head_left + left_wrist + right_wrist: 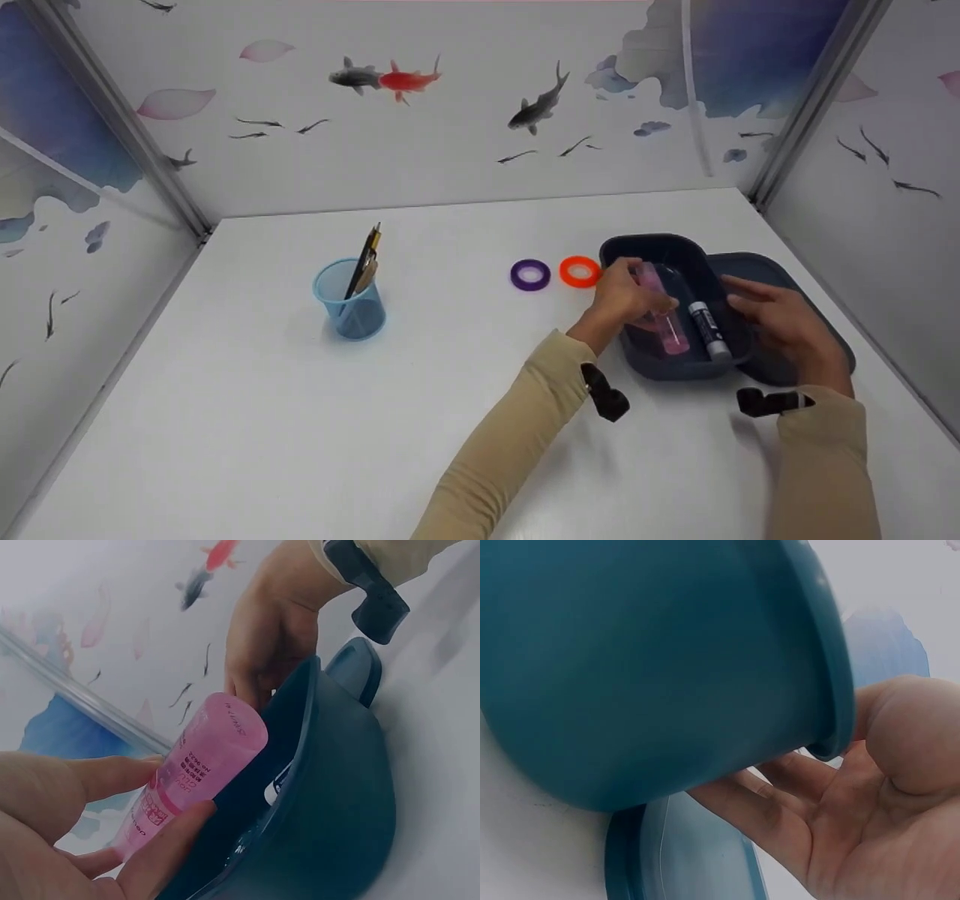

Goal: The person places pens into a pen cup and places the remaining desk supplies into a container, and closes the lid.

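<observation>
My left hand (626, 294) pinches a pink glue bottle (206, 750) between thumb and fingers, tilted over the dark blue box (686, 367). Inside that box lies a tube with a white cap and dark label, likely a glue stick (709, 330). At the box's right side is my right hand (787, 326). In the right wrist view its thumb (866, 709) hooks over the rim while the fingers (769, 814) lie along the outer wall. A matching dark lid (757, 270) lies to the right, partly under the box and the right hand.
A purple ring (530, 286) and an orange ring (580, 283) lie just left of the box. Further left stands a blue mesh pen cup (356, 315) with pencils and other tools (365, 259). Printed panels (450, 165) wall the white table (262, 420).
</observation>
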The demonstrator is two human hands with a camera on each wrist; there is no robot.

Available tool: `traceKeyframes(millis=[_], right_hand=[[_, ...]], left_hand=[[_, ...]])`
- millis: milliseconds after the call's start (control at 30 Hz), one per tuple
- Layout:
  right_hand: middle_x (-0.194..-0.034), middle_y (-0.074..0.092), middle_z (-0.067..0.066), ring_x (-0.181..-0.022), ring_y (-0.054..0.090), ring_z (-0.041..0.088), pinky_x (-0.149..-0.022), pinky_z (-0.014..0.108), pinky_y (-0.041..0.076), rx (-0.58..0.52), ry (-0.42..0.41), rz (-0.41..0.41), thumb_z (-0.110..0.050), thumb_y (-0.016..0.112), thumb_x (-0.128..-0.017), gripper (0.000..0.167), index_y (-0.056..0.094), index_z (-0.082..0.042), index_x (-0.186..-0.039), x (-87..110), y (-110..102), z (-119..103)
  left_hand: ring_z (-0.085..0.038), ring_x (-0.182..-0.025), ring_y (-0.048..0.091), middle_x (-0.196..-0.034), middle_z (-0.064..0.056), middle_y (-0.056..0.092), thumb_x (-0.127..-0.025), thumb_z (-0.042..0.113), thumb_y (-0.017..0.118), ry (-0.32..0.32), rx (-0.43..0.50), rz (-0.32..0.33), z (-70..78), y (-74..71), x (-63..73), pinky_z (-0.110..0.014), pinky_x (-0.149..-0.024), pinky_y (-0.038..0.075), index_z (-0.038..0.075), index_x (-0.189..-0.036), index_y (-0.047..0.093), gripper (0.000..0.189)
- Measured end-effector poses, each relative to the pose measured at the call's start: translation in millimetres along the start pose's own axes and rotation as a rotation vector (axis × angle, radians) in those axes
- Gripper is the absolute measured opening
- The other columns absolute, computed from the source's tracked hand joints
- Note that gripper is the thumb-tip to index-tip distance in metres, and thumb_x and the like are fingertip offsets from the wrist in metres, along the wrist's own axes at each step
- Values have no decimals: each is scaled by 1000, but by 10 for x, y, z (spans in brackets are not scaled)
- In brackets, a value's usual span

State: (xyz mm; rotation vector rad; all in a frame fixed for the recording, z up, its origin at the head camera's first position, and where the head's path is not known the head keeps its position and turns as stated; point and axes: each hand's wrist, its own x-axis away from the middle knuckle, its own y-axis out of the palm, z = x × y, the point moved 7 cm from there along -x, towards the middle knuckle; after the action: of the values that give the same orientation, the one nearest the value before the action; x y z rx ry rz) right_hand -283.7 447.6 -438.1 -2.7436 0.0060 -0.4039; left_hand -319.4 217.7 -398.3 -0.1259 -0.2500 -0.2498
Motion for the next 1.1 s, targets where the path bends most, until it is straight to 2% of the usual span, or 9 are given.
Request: traceKeyframes(millis=[67,167,333,467,633,833,933,1033,1100], right_hand=[[-106,63,-25,-100,63,-4,-86,23,58,13,-1,1,-40,56,-101,71,25,-15,-159,1,5,2],[-108,61,-24,-100,61,-4,-87,24,57,30,5,5,-42,56,-101,70,25,-16,-159,1,13,7],[-116,60,-17,-102,60,-2,-88,24,57,26,23,5,-43,54,-101,69,25,-20,-159,-7,26,11],[-123,57,-9,-102,60,-2,-88,23,57,41,34,1,-44,52,-102,68,24,-22,-160,-12,24,10],[-116,60,-18,-101,61,-4,-86,21,57,59,24,3,-46,53,-102,69,25,-20,-160,-7,12,-4],[-114,59,-21,-102,61,-4,-87,20,56,46,31,0,-45,53,-102,69,24,-20,-160,1,17,12],[-114,60,-21,-102,60,-4,-87,20,56,47,37,-6,-44,53,-102,68,24,-20,-160,2,21,29],[-115,60,-20,-101,60,-4,-85,19,55,68,31,7,-44,52,-102,68,25,-20,-160,4,-2,36],[-123,59,-13,-102,59,-3,-87,21,54,95,28,20,-46,51,-102,68,25,-20,-159,10,-21,41]], left_hand=[[-20,-74,68,-103,-8,63,-68,-7,87,10,-47,10,-17,35,0,-34,-55,62,17,-136,54,80],[-16,-88,68,-116,-8,63,-68,-1,90,43,-170,33,-47,62,-3,-29,-59,62,16,-137,54,79],[-13,-109,62,-126,-7,65,-67,14,93,134,-364,78,-62,87,-20,-19,-87,58,10,-136,54,78],[-15,-114,61,-128,-12,65,-69,19,92,156,-427,96,-73,131,-11,-20,-99,52,7,-136,53,79],[-16,-118,60,-132,-13,60,-70,18,92,125,-467,116,-65,180,31,-22,-100,52,10,-139,49,81],[-17,-115,60,-138,-16,52,-74,18,90,70,-414,119,-64,175,59,-23,-95,54,11,-144,45,83],[-18,-100,67,-136,-17,53,-76,11,86,80,-289,116,-51,103,40,-24,-79,60,10,-141,48,75],[-22,-80,73,-137,-17,54,-80,4,81,88,-132,121,-33,-26,-29,-24,-60,61,9,-141,50,69],[-26,-73,75,-139,-17,54,-82,3,79,95,-79,122,-27,-128,-93,-24,-55,59,9,-142,49,67]])
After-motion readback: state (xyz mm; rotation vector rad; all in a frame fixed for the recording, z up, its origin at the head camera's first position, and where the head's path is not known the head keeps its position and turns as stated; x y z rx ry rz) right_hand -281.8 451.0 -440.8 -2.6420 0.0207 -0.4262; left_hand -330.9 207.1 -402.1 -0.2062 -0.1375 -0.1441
